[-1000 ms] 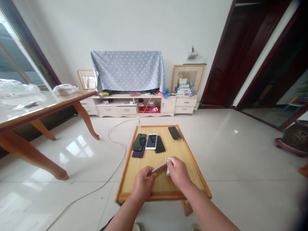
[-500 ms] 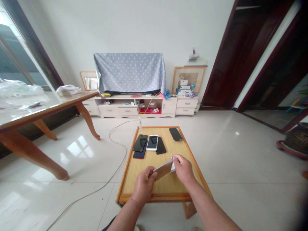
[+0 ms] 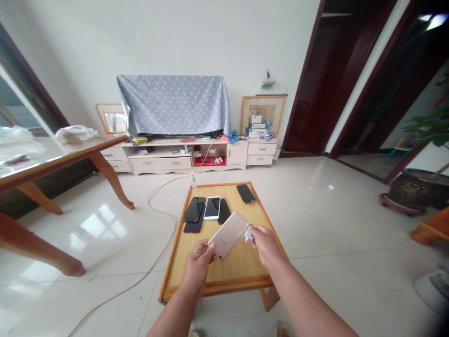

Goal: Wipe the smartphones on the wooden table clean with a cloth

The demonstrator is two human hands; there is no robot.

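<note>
My left hand (image 3: 199,260) grips the lower left end of a pale gold smartphone (image 3: 228,235), its back turned up toward me. Pinched in my right hand (image 3: 264,243) is a small white cloth or tissue (image 3: 249,236), held against the phone's right edge. Both hands are above a small wooden table (image 3: 242,269). Beyond them on the tabletop lie a white phone (image 3: 212,208), a black phone (image 3: 194,209) overlapping a dark blue phone (image 3: 194,225), and another dark phone (image 3: 223,211) partly hidden behind the held one. One more black phone (image 3: 246,194) rests at the far right corner.
A small clear bottle (image 3: 193,180) stands at the table's far left corner. A cable (image 3: 154,264) runs over the floor on the left. A larger table (image 3: 87,149) is at left, a TV cabinet (image 3: 150,164) ahead, a potted plant (image 3: 414,187) at right.
The held phone has tilted so its back now faces up more fully. The white cloth has moved to its right edge. The whole view has shifted to the right.
</note>
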